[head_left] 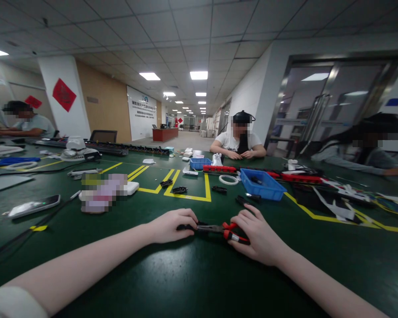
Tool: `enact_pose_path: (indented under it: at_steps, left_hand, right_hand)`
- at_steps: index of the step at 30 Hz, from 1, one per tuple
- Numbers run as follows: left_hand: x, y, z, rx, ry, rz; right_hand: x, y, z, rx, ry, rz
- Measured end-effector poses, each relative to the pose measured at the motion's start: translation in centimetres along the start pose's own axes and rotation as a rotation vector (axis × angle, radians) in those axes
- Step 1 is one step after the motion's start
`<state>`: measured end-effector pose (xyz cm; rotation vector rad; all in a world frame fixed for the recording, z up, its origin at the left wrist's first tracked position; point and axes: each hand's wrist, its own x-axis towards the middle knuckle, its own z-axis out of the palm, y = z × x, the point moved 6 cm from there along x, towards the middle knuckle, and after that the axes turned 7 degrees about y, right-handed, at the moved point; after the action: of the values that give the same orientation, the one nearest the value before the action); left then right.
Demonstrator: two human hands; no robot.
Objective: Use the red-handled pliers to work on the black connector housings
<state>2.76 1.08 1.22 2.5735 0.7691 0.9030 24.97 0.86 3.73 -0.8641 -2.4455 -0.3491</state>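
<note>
In the head view, the left hand (173, 224) is pinching a small black part (185, 227) directly left of the red-handled pliers (219, 229) that the right hand (260, 236) is gripping, their long axis running sideways between the hands, tip pointing at the part, contact unclear.

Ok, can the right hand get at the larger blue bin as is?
Not freely, it seems: the right hand holds red-handled pliers. Otherwise, only small black parts lie before the larger blue bin.

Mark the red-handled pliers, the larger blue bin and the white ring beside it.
Red-handled pliers (220, 229): head view, metal head near the handles.
Larger blue bin (269, 193): head view, front wall.
White ring (228, 183): head view, near edge.
</note>
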Motion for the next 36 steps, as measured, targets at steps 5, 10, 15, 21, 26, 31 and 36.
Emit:
enact_pose_path:
  at_steps: [5, 10, 15, 21, 26, 31, 36]
  left_hand:
    - [0.0, 0.1, -0.1, 0.003, 0.012, -0.004]
    - [0.0, 0.2, -0.1, -0.01, 0.013, 0.008]
    - [0.0, 0.2, -0.1, -0.013, 0.01, 0.013]
    - [0.1, 0.1, -0.1, -0.003, -0.007, -0.006]
    - [0.0, 0.0, -0.4, 0.112, -0.009, -0.007]
    - [-0.2, 0.2, -1.0, 0.143, 0.044, -0.037]
    - [-0.9, 3.3, -2.6, 0.151, 0.219, -0.101]
  right_hand:
    - [-0.1, -0.1, 0.0, -0.001, 0.026, -0.021]
    - [-0.3, -0.1, 0.1, -0.012, 0.038, -0.043]
    - [-0.2, 0.1, 0.5, -0.008, 0.001, -0.029]
    - [-0.1, 0.5, 0.8, 0.033, -0.063, 0.023]
    - [-0.2, 0.9, 1.1, 0.071, -0.074, 0.058]
    - [-0.3, 1.2, 1.0, 0.122, -0.133, 0.141]
    - [-0.6, 1.4, 1.0, 0.173, -0.211, 0.258]
